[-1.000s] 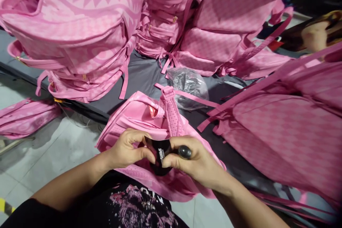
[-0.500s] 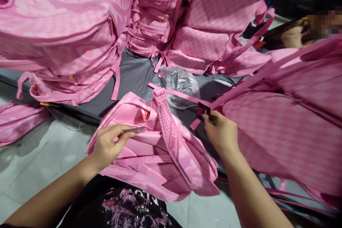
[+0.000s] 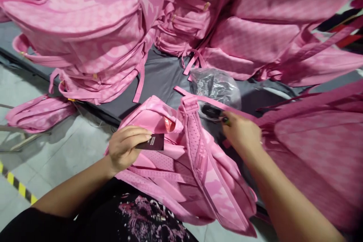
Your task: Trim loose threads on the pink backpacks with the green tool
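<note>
Pink camouflage backpack (image 3: 215, 181), black tag (image 3: 151, 143), grey table (image 3: 164, 79).

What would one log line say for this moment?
left hand: pinches black tag | right hand: at dark tag by plastic bag | pink backpack: between hands, straps up

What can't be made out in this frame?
Head view:
Print on the black card in the left hand: too small to read.
Dark piece in the right hand: half hidden by that hand.
Plastic bag contents: blurred by crinkled film.
Stacked backpacks: cut off by top edge.
</note>
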### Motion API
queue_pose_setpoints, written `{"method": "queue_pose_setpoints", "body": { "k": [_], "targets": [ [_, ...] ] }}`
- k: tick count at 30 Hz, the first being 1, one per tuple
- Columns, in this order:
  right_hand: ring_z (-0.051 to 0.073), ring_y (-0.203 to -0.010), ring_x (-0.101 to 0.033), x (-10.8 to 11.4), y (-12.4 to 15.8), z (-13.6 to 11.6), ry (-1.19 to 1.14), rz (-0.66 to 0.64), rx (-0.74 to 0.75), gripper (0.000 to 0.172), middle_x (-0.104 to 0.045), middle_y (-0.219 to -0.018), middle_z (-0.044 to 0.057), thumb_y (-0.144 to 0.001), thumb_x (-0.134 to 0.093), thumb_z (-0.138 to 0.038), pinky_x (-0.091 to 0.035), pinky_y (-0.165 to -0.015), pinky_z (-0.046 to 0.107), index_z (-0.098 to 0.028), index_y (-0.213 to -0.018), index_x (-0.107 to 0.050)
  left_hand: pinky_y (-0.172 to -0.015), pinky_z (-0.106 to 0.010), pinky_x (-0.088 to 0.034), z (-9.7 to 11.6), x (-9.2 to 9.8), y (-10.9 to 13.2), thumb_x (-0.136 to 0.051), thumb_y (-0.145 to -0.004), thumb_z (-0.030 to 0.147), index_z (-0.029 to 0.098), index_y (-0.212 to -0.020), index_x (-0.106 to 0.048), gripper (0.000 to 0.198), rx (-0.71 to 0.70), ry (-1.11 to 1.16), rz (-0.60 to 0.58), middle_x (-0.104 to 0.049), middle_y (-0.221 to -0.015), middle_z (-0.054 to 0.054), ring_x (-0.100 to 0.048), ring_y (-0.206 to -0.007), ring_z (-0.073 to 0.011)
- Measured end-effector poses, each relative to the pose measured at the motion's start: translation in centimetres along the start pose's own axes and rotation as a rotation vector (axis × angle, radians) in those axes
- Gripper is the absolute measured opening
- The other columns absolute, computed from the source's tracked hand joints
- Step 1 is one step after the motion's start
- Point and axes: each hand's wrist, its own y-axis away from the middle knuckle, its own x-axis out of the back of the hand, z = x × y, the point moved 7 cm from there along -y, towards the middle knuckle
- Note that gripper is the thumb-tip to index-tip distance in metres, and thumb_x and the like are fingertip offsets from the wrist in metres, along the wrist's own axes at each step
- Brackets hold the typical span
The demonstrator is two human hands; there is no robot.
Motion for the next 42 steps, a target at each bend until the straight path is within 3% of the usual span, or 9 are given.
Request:
{"method": "queue_pose_setpoints", "body": {
  "k": [3,6,8,11,14,19,23,30,42],
  "targets": [
    [0.024,-0.090,-0.074,6.8,6.9,-3.3,-0.502,0.252,0.163,0.026,-0.078,-0.103,0.008,-0.098,-0.053,-0.036,-0.058,-0.081,0.036,-0.025,-0.113,-0.072,-0.080,-0.028,-0.063,0.8,-1.4,-0.2,-0.062,-0.093,0.012,0.019,-0.106,-0.069,0.017,0.023,0.079,-0.023,-0.077,-0.095,-0.004,-0.074,-0.091,-0.0138],
    [0.020,-0.095,-0.075,10.3,12.5,-9.5,-0.825,0.171,0.655,0.025,-0.077,-0.109,0.005,-0.096,-0.058,-0.026,-0.061,-0.080,0.031,-0.027,-0.118,-0.070,-0.077,-0.027,-0.062,2.3,-2.4,-0.4,-0.062,-0.094,0.016,0.019,-0.104,-0.067,0.011,0.050,0.193,-0.021,-0.076,-0.090,-0.004,-0.073,-0.086,-0.0132],
    [0.017,-0.089,-0.075,10.8,13.7,-11.7,-0.850,0.162,0.777,0.025,-0.078,-0.099,0.004,-0.095,-0.054,-0.014,-0.060,-0.075,0.028,-0.024,-0.111,-0.071,-0.078,-0.027,-0.062,2.8,-2.4,-0.1,-0.064,-0.095,0.022,0.019,-0.109,-0.066,0.014,0.049,0.209,-0.039,-0.076,-0.089,-0.003,-0.073,-0.086,-0.0138],
    [0.017,-0.076,-0.073,10.5,12.4,-12.1,-0.682,0.321,0.661,0.021,-0.077,-0.085,0.004,-0.095,-0.053,-0.012,-0.055,-0.068,0.027,-0.022,-0.102,-0.071,-0.099,-0.041,-0.058,1.5,-0.5,1.6,-0.067,-0.092,0.047,0.020,-0.130,-0.057,0.048,0.064,-0.014,-0.034,-0.073,-0.112,-0.010,-0.068,-0.113,-0.0219],
    [0.017,-0.072,-0.071,9.8,11.2,-13.0,-0.486,0.361,0.642,0.022,-0.076,-0.083,0.005,-0.093,-0.052,-0.011,-0.049,-0.061,0.026,-0.019,-0.099,-0.071,-0.115,-0.057,-0.042,-3.3,1.8,4.6,-0.071,-0.081,0.063,0.017,-0.149,-0.040,0.087,0.343,-0.346,-0.075,-0.053,-0.146,-0.022,-0.048,-0.140,-0.0341],
    [0.017,-0.067,-0.068,9.8,10.6,-15.5,-0.208,0.361,0.699,0.025,-0.076,-0.081,0.005,-0.088,-0.051,-0.007,-0.041,-0.056,0.026,-0.016,-0.096,-0.073,-0.107,-0.046,-0.051,-8.5,1.3,8.4,-0.075,-0.083,0.048,0.020,-0.145,-0.044,0.075,0.760,-0.335,-0.347,-0.060,-0.141,-0.014,-0.060,-0.128,-0.0298],
    [0.016,-0.070,-0.068,10.0,9.8,-16.3,-0.167,0.291,0.665,0.028,-0.076,-0.084,0.004,-0.086,-0.053,-0.006,-0.039,-0.057,0.026,-0.018,-0.101,-0.073,-0.100,-0.040,-0.055,-8.5,0.8,8.2,-0.078,-0.079,0.045,0.020,-0.135,-0.051,0.067,0.706,-0.352,-0.307,-0.067,-0.130,-0.012,-0.066,-0.119,-0.0281],
    [0.018,-0.070,-0.069,2.9,7.6,-19.6,-0.039,-0.266,0.605,0.025,-0.077,-0.083,0.007,-0.088,-0.054,-0.011,-0.033,-0.058,0.028,-0.020,-0.100,-0.075,-0.096,-0.043,-0.057,-7.5,0.2,7.9,-0.084,-0.074,0.051,0.015,-0.131,-0.052,0.075,0.585,-0.496,-0.271,-0.069,-0.122,-0.016,-0.068,-0.113,-0.0324],
    [0.016,-0.066,-0.066,5.0,7.5,-22.8,0.032,-0.167,0.690,0.026,-0.074,-0.085,0.008,-0.094,-0.052,-0.013,-0.022,-0.052,0.029,-0.014,-0.116,-0.065,-0.092,-0.042,-0.055,-8.2,-0.4,8.2,-0.073,-0.081,0.058,0.012,-0.128,-0.053,0.069,0.549,-0.558,-0.238,-0.070,-0.115,-0.018,-0.069,-0.108,-0.0342]
  ]
}}
